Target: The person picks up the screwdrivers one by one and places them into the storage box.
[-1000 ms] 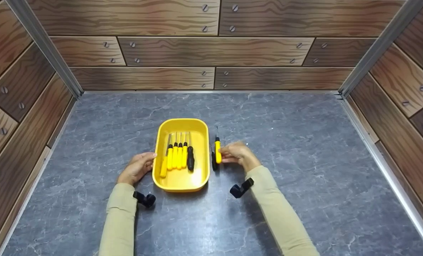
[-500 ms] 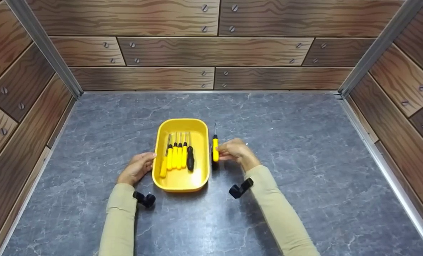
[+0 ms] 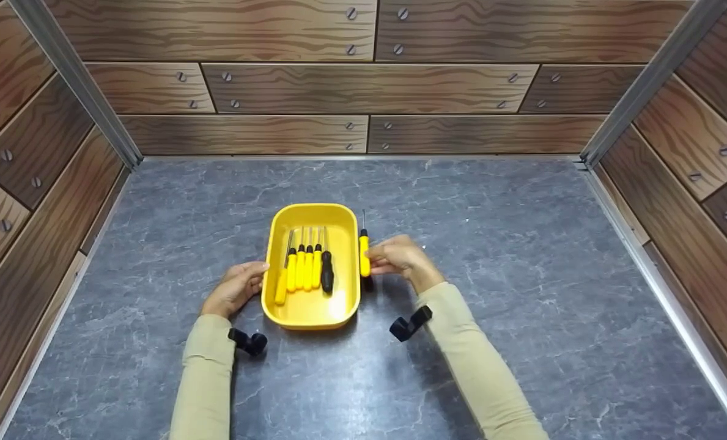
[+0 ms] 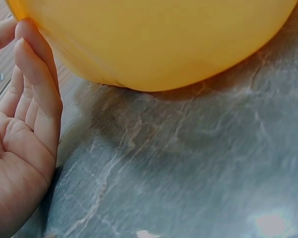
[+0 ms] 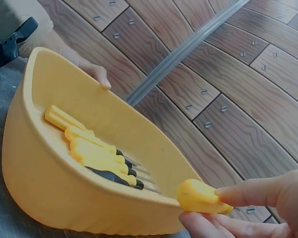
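A yellow plastic tray (image 3: 339, 311) holds several screwdrivers lying side by side, most with yellow handles and one with a black handle (image 3: 328, 274). At the tray's left rim, my left hand (image 3: 236, 288) pinches the edge between thumb and fingers; the left wrist view shows those fingertips (image 4: 34, 54) against the tray's outer wall. My right hand (image 3: 403, 256) pinches a yellow-handled screwdriver (image 3: 364, 256) by its handle, shaft pointing away from me. That screwdriver overlaps the tray's right rim in the head view. Seen from the right wrist, its handle (image 5: 198, 196) appears right at the rim, its shaft hidden.
The tray stands on a grey marbled tabletop (image 3: 510, 244). Wood-patterned panels (image 3: 369, 88) wall in the back and both sides, joined by metal corner strips (image 3: 650, 85). A black wrist camera mount (image 3: 411, 324) sits on each sleeve.
My right hand has moved left and slightly away from me, bringing the screwdriver to the tray's right rim. A dark handle beside the tray has become mostly covered. My left hand stays put.
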Available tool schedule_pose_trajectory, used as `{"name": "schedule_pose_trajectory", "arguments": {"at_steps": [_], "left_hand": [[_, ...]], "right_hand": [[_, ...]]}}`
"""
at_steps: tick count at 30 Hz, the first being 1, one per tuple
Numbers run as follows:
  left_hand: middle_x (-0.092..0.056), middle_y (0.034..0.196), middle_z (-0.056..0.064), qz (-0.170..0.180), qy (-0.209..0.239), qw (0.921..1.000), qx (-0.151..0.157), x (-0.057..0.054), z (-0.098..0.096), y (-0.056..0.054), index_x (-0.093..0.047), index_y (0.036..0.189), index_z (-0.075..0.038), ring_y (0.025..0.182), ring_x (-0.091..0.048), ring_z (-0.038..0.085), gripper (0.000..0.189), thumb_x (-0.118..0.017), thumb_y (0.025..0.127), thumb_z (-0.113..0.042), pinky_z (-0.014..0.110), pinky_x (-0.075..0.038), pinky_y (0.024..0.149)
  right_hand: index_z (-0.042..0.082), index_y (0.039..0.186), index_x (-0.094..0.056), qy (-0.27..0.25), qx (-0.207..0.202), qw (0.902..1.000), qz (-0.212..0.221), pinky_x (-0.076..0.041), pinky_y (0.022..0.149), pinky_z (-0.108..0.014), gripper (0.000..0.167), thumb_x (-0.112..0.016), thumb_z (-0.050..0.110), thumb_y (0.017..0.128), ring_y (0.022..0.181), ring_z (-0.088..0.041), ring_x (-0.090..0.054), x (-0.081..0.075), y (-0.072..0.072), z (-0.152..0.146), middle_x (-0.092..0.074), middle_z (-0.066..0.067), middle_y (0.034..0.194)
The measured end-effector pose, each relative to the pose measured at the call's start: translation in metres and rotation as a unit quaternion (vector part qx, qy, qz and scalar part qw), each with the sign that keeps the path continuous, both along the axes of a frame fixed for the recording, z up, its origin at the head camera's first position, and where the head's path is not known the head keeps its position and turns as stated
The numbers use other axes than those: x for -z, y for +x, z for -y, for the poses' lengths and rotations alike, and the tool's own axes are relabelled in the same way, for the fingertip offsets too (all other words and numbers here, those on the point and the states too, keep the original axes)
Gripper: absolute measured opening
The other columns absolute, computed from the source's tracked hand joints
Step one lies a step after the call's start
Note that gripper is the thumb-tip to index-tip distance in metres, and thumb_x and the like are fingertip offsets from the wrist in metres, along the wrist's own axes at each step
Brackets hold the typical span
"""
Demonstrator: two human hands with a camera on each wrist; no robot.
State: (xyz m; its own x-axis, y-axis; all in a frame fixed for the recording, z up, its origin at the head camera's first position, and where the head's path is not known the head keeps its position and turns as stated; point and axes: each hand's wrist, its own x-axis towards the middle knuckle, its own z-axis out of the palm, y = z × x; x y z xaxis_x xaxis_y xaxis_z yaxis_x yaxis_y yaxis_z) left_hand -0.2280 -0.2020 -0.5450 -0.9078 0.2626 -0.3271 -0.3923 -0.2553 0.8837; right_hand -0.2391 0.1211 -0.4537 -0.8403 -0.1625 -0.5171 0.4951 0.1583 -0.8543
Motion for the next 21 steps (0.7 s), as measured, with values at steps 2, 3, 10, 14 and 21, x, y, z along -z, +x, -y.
{"name": "schedule_pose_trajectory", "arguments": {"at_steps": [2,3,10,14,21], "left_hand": [[-0.072,0.077,-0.006,0.0,0.0,1.0,0.001,0.0,0.0,0.0,-0.066,0.085,-0.013,0.072,-0.066,0.002,0.022,-0.048,0.096,-0.007,0.015,-0.054,0.069],[-0.072,0.077,-0.006,0.002,0.0,1.0,-0.001,0.0,0.0,0.0,-0.067,0.085,-0.013,0.072,-0.066,0.002,0.022,-0.049,0.096,-0.007,0.015,-0.055,0.068],[-0.071,0.075,-0.007,0.0,-0.006,1.0,-0.002,0.0,0.0,0.0,-0.067,0.083,-0.014,0.068,-0.064,0.002,0.023,-0.049,0.096,-0.008,0.015,-0.054,0.066],[-0.072,0.076,-0.006,0.003,-0.002,1.0,-0.002,0.0,0.0,0.0,-0.068,0.084,-0.013,0.07,-0.065,0.002,0.024,-0.049,0.096,-0.007,0.015,-0.054,0.067],[-0.071,0.077,-0.006,0.007,-0.006,1.0,-0.001,0.0,0.0,-0.001,-0.067,0.085,-0.013,0.072,-0.065,0.003,0.023,-0.049,0.096,-0.007,0.015,-0.054,0.069]], "right_hand": [[-0.016,0.12,-0.056,-0.003,0.0,1.0,0.002,-0.059,0.061,-0.021,0.036,-0.06,-0.001,0.088,0.057,-0.011,-0.067,-0.001,0.0,0.002,-0.067,-0.001,0.063],[-0.017,0.12,-0.056,-0.004,0.0,1.0,0.002,-0.059,0.061,-0.021,0.036,-0.06,-0.001,0.088,0.057,-0.011,-0.067,-0.002,0.0,0.003,-0.067,-0.001,0.063],[-0.016,0.12,-0.057,0.0,-0.003,1.0,0.003,-0.06,0.062,-0.022,0.035,-0.06,-0.001,0.089,0.057,-0.011,-0.067,-0.006,0.0,0.01,-0.067,0.0,0.061],[-0.015,0.119,-0.058,0.006,-0.003,1.0,0.006,-0.059,0.06,-0.021,0.034,-0.061,-0.001,0.088,0.056,-0.01,-0.067,-0.007,0.001,0.014,-0.067,-0.001,0.061],[-0.016,0.117,-0.058,0.005,-0.008,0.9999,0.005,-0.059,0.058,-0.02,0.032,-0.06,-0.002,0.088,0.056,-0.01,-0.066,-0.008,0.001,0.021,-0.066,-0.002,0.06]]}}
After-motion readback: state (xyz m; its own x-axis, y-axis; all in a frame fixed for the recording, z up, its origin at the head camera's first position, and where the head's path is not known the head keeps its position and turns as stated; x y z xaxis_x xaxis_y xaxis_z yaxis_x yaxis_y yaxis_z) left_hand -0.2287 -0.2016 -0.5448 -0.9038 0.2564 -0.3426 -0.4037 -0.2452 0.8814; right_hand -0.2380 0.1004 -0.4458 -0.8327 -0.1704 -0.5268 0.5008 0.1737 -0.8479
